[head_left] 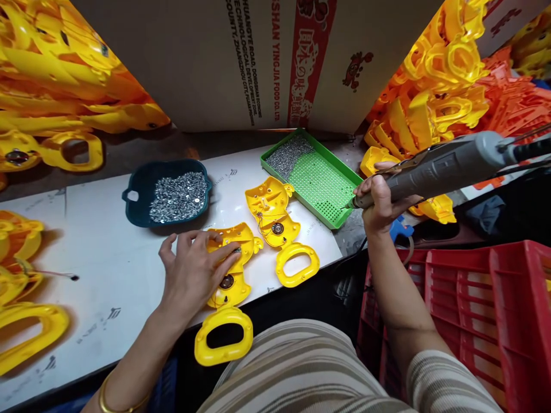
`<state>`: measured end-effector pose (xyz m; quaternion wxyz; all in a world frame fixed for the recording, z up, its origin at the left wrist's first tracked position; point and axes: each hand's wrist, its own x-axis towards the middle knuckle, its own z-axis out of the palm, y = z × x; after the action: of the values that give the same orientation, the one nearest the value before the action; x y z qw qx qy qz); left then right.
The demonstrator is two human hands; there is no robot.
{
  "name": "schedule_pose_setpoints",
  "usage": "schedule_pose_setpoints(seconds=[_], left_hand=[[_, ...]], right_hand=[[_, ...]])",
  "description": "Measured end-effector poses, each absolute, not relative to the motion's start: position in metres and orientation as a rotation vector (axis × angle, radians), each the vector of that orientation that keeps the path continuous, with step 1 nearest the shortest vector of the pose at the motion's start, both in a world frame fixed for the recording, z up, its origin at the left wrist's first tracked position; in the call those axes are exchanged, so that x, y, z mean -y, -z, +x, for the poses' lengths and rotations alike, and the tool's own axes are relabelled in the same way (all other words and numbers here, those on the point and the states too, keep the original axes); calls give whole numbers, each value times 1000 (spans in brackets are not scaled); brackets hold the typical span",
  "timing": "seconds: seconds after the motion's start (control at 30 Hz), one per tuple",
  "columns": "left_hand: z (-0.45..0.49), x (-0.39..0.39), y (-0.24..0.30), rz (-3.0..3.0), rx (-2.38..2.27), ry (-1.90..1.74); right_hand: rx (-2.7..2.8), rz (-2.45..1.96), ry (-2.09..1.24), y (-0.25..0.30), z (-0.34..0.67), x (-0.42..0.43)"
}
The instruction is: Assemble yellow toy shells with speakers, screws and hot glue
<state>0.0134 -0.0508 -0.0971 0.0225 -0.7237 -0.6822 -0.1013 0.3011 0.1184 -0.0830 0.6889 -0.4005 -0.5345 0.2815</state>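
My right hand (381,198) is wrapped round a grey electric screwdriver (434,166). Its tip points down and left over the near right end of a green perforated tray (316,172), where small screws (287,158) are heaped at the far end. My left hand (193,267) rests on a yellow plastic toy shell (236,292), thumb and index fingertip together at a tiny part I cannot make out. This shell has a round speaker (227,281) and a ring handle (224,335) past the table edge. Beside it lies a second yellow shell (269,198) with thin wires and a speaker.
A dark teal bowl (133,209) of small metal pieces stands behind my left hand. More yellow shells (30,321) lie at left. A large carton (258,69) rises behind the white board (107,269), between piled yellow parts. At right is a red crate (465,287).
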Motion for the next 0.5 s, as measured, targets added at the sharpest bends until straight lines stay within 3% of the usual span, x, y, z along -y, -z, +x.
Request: schedule_pose_setpoints(seconds=[0.5], left_hand=[[16, 52, 89, -2290, 2195, 266]], right_hand=[[1124, -834, -682, 85, 297, -121]])
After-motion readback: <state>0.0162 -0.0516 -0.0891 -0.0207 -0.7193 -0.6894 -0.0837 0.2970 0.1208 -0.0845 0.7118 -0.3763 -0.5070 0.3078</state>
